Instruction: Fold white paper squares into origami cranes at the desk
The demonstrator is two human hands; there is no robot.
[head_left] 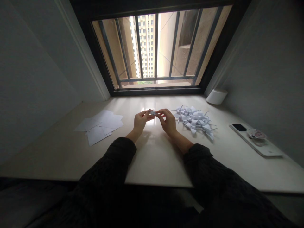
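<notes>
My left hand (141,120) and my right hand (168,121) meet above the middle of the pale sill-like table (154,158). Between their fingertips is a small folded piece of white paper (153,112), pinched from both sides. Both hands have their fingers closed on it. To the right of my right hand lies a heap of several folded white paper cranes (195,120). To the left of my left hand lie loose flat sheets of white paper (99,126), overlapping. Dark sleeves cover both forearms.
A white phone (255,139) lies face down at the right with a small round sticker-like thing on it. A white rounded object (216,96) stands in the far right corner. A barred window (156,50) fills the back wall.
</notes>
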